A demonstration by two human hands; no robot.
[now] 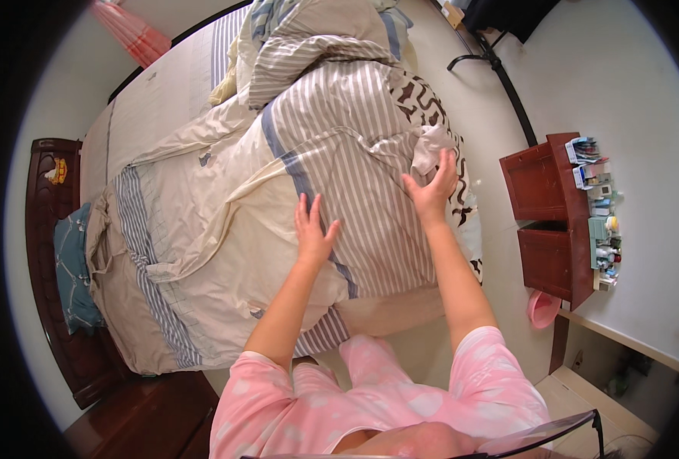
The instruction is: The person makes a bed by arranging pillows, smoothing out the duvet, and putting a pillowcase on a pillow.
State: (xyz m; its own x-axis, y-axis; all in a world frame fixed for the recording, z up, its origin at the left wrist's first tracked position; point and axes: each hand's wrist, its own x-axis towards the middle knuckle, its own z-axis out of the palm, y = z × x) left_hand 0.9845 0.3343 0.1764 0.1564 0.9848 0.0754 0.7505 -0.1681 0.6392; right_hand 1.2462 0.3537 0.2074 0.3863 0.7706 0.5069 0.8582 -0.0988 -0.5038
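A duvet (pixel 351 183) with grey-beige and white stripes and a blue band lies rumpled over the foot half of the bed. My left hand (pixel 315 234) is spread over its blue band, fingers apart and nothing in them. Farther right, my right hand (pixel 434 192) hovers at or on the striped cloth with thumb and fingers apart. Just beyond its fingertips is a crumpled pale piece of cloth (pixel 431 146); whether they touch it, I cannot tell. Cream cover fabric (pixel 242 229) with a twisted edge runs toward the headboard side.
Heaped bedding (pixel 322 46) sits on the far side. A dark brown patterned blanket (pixel 420 100) hangs at the bed's right edge. At left are a teal pillow (pixel 75 269) and wooden headboard (pixel 47 229). A red-brown cabinet (pixel 546 218), pink basin (pixel 543 310) and black stand (pixel 506 86) are right.
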